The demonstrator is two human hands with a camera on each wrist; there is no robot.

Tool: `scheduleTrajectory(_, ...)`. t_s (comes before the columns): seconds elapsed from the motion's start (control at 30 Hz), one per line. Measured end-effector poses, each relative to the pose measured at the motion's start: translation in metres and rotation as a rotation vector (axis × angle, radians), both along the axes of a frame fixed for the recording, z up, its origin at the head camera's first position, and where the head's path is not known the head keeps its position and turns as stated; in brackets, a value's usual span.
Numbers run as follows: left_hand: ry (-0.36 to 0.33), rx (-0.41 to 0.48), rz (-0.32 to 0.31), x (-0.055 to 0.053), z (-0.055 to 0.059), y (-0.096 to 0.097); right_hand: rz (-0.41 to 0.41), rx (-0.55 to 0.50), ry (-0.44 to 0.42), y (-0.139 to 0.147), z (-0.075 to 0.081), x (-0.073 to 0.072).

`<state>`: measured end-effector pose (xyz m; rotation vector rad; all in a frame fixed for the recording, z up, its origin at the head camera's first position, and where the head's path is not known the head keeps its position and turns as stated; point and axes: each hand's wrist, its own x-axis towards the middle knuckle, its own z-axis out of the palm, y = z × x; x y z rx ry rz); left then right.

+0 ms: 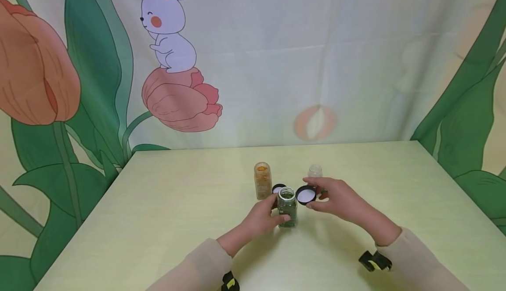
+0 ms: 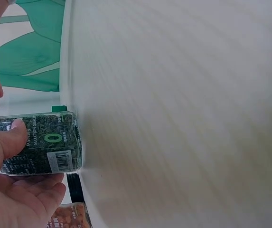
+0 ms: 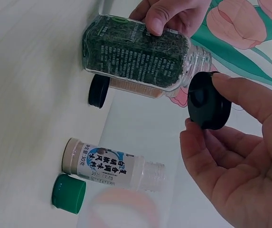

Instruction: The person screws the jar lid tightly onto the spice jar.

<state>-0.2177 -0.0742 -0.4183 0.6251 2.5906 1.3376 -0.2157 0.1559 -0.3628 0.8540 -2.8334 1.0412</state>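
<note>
A glass jar of dried parsley [image 1: 287, 210] stands uncapped on the table, and my left hand [image 1: 258, 218] grips it, thumb across its front. The label reads Parsley in the left wrist view, where the jar [image 2: 55, 137] is full of dark green flakes. Just right of the jar's mouth, my right hand [image 1: 336, 196] pinches a black lid [image 1: 306, 195] by its rim, its white inner side toward the head camera. In the right wrist view the lid [image 3: 207, 102] is tilted close beside the threaded neck.
Behind the parsley jar is an open jar with orange contents [image 1: 262, 181], a second black lid [image 1: 278, 188] beside it. An uncapped white-labelled bottle [image 3: 112, 164] stands behind my right hand, a green cap [image 3: 69, 194] next to it. A printed curtain [image 1: 269, 62] hangs behind the table.
</note>
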Motion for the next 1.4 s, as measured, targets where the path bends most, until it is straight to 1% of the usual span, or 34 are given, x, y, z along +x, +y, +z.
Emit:
scheduleTrajectory(0.2, 0.015, -0.005, -0.005, 0.000, -0.001, 0.000, -0.016, -0.092, -0.044, 0.003, -0.004, -0.003)
scheduleTrajectory(0.37, 0.027, -0.003, -0.007, 0.000, -0.001, 0.000, -0.013, -0.238, -0.095, 0.002, -0.010, -0.008)
scheduleTrajectory(0.5, 0.025, -0.002, -0.007, 0.000, 0.000, 0.000, -0.014, -0.372, -0.183, 0.000, -0.016, -0.011)
scheduleTrajectory(0.6, 0.012, 0.004, -0.003, 0.001, 0.000, 0.000, -0.028, -0.440, -0.247, -0.003, -0.019, -0.012)
scheduleTrajectory(0.73, 0.008, 0.010, -0.008, 0.001, 0.000, -0.001, -0.047, -0.465, -0.252, -0.010, -0.021, -0.013)
scheduleTrajectory(0.77, 0.026, -0.003, -0.013, 0.001, 0.000, -0.001, -0.049, -0.467, -0.250, -0.012, -0.022, -0.013)
scheduleTrajectory(0.9, 0.027, -0.007, -0.018, 0.001, 0.000, -0.002, -0.043, -0.479, -0.240, -0.020, -0.025, -0.015)
scheduleTrajectory(0.97, 0.019, -0.001, -0.015, 0.001, -0.001, -0.002, -0.035, -0.470, -0.223, -0.024, -0.027, -0.015)
scheduleTrajectory(1.0, -0.002, 0.015, -0.011, 0.001, -0.001, -0.001, -0.029, -0.464, -0.211, -0.026, -0.028, -0.015)
scheduleTrajectory(1.13, 0.000, 0.021, -0.016, 0.001, -0.001, -0.001, -0.024, -0.436, -0.169, -0.033, -0.032, -0.016)
scheduleTrajectory(1.4, -0.007, 0.016, -0.015, -0.001, -0.001, -0.001, -0.019, -0.408, -0.148, -0.036, -0.036, -0.019)
